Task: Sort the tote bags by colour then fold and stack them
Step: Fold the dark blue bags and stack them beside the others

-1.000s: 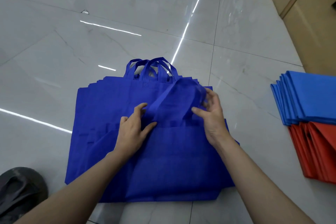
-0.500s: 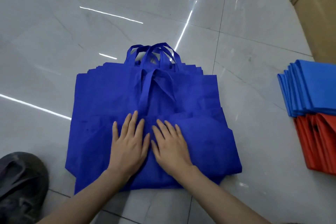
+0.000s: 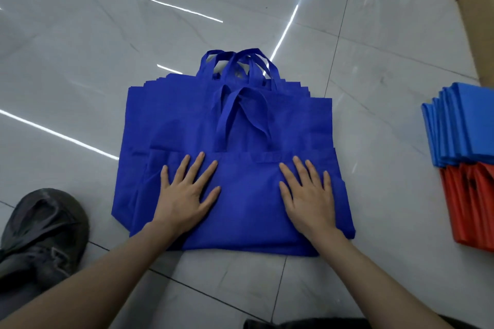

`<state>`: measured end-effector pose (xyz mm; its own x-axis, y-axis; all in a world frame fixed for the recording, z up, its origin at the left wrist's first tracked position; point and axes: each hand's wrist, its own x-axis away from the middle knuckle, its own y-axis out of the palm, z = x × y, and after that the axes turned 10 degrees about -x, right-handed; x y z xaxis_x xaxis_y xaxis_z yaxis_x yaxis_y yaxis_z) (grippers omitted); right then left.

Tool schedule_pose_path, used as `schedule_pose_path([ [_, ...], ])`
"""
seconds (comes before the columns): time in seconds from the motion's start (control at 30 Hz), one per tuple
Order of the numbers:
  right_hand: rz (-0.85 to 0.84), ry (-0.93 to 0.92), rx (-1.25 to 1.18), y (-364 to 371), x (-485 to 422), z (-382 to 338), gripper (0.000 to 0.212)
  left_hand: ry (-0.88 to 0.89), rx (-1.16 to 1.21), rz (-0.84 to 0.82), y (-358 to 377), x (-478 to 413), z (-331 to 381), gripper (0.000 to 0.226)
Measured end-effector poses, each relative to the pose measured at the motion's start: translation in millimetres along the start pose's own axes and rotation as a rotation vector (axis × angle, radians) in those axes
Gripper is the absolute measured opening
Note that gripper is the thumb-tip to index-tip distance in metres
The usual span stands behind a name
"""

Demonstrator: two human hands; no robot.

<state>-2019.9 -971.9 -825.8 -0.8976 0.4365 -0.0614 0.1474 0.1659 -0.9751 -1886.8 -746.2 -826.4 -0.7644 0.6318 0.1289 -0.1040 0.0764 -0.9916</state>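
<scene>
Folded blue tote bag (image 3: 248,195) atop blue pile; left hand (image 3: 187,192), right hand (image 3: 307,195) flat, fingers straight, pressing.

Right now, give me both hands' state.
Left hand: open, flat on the folded dark blue bag.
Right hand: open, flat on it too.

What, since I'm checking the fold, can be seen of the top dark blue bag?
The top dark blue bag looks like thin, matte non-woven fabric. It lies flat on the pile of matching bags, its handles laid flat, pointing away. The left hand and right hand press on it, palms down, fingers spread.
</scene>
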Motion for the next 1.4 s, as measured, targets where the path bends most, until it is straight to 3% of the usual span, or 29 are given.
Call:
schedule_pose_path([
  [0.13,0.082,0.224,-0.202,-18.7,-47.1,-31.0,0.048,0.096,0.023,0.014,-7.9,-6.3,-22.1,0.088],
  [0.33,-0.099,0.343,-0.532,-21.6,-110.9,-71.3,0.066,0.193,-0.125,0.055,-1.5,-5.9,-31.7,0.057],
  [0.43,-0.163,0.515,-0.840,-33.4,-129.7,-80.8,0.066,0.152,-0.115,0.052,2.5,-2.7,-27.0,0.057],
  [0.5,-0.126,0.439,-0.952,-43.4,-130.8,-78.7,0.057,0.122,-0.085,0.011,0.5,-2.9,-26.8,0.063],
  [0.6,0.027,0.072,-0.937,-63.2,-111.5,-74.6,0.045,0.112,-0.075,0.001,-2.6,-5.0,-26.1,0.078],
  [0.7,0.091,-0.166,-0.843,-73.1,-80.3,-65.6,0.047,0.099,-0.087,0.005,-7.3,-4.8,-20.9,0.090],
  [0.83,0.151,-0.352,-0.551,-53.0,-33.1,-41.9,0.042,0.045,-0.159,-0.032,-20.2,-5.3,-12.1,0.083],
  [0.97,0.065,-0.483,-0.200,-26.5,11.0,-27.6,0.042,0.001,-0.257,-0.044,-29.8,-2.1,-3.4,0.059],
  [1.1,-0.118,-0.336,-0.137,-12.6,45.5,-32.4,0.068,-0.015,-0.310,-0.035,-37.5,-1.4,-1.5,0.055],
  [1.17,-0.210,-0.243,-0.168,-9.5,54.0,-33.9,0.077,-0.059,-0.259,-0.038,-43.5,-4.2,-3.9,0.043],
  [1.27,-0.289,-0.221,-0.246,-10.9,53.8,-33.1,0.075,-0.246,0.039,0.042,-51.1,-13.4,-12.8,0.021],
  [1.33,-0.290,-0.238,-0.280,-11.0,49.5,-29.2,0.073,-0.338,0.335,0.085,-55.8,-23.6,-15.8,0.026],
  [1.4,-0.294,-0.270,-0.292,-11.3,45.5,-24.9,0.070,-0.339,0.603,0.002,-61.6,-36.9,-12.2,0.033],
])
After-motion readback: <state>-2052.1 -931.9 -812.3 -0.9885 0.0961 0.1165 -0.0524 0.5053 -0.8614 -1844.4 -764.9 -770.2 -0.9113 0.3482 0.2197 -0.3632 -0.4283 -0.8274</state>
